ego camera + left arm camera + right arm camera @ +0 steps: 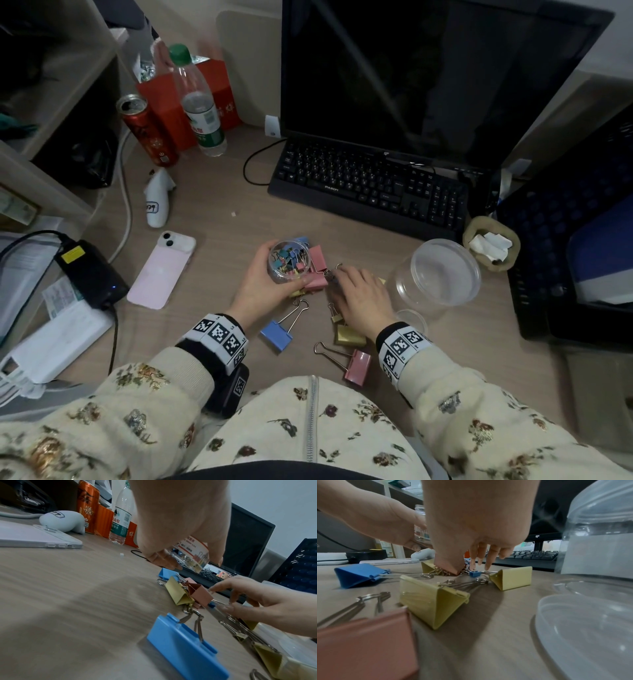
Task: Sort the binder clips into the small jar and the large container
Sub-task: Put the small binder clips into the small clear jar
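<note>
Clear small jar (287, 261), half full of little clips, tilts with its mouth toward twelve o'clock, gripped by the left hand (265, 286). At three o'clock, the right hand (359, 296) reaches palm-down, fingers (489, 559) loosely spread over a small blue clip (474, 573); the large container (442, 274) stands further right.

Desk (212, 192): matt wood-grain surface. Binder clips (435, 601): matt painted metal bodies, shiny wire handles. Small jar (289, 262) and large container (442, 274): clear glossy plastic.
</note>
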